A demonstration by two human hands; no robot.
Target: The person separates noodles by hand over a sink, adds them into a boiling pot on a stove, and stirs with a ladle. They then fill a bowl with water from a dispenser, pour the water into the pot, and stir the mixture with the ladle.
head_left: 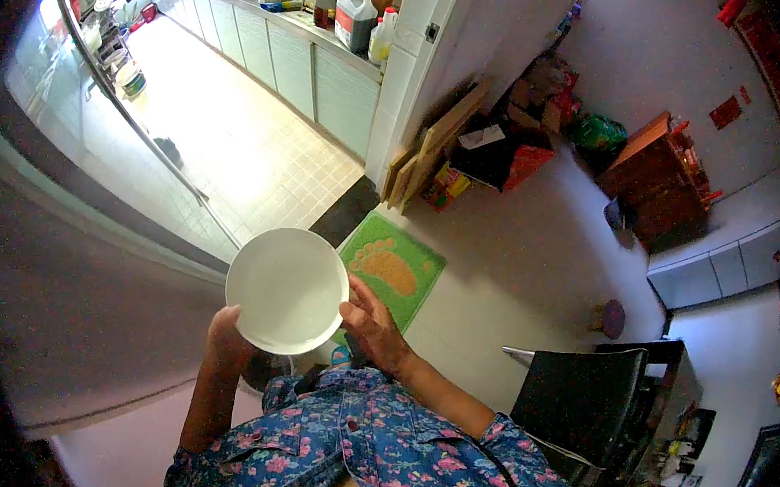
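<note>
A round white bowl is held out in front of my body, its open side facing up toward me. Nothing shows inside it apart from its pale, shiny surface. My left hand grips the rim at the lower left, thumb over the edge. On the opposite side, my right hand clasps the rim with its thumb on top and the fingers underneath, partly hidden. Below the bowl, a green mat with an orange footprint lies on the floor.
Beyond a glass sliding door is a kitchen with a counter bearing jugs and bottles. Wooden boards lean by the doorway. A black chair stands at right, a small stool farther off, and a wooden cabinet behind.
</note>
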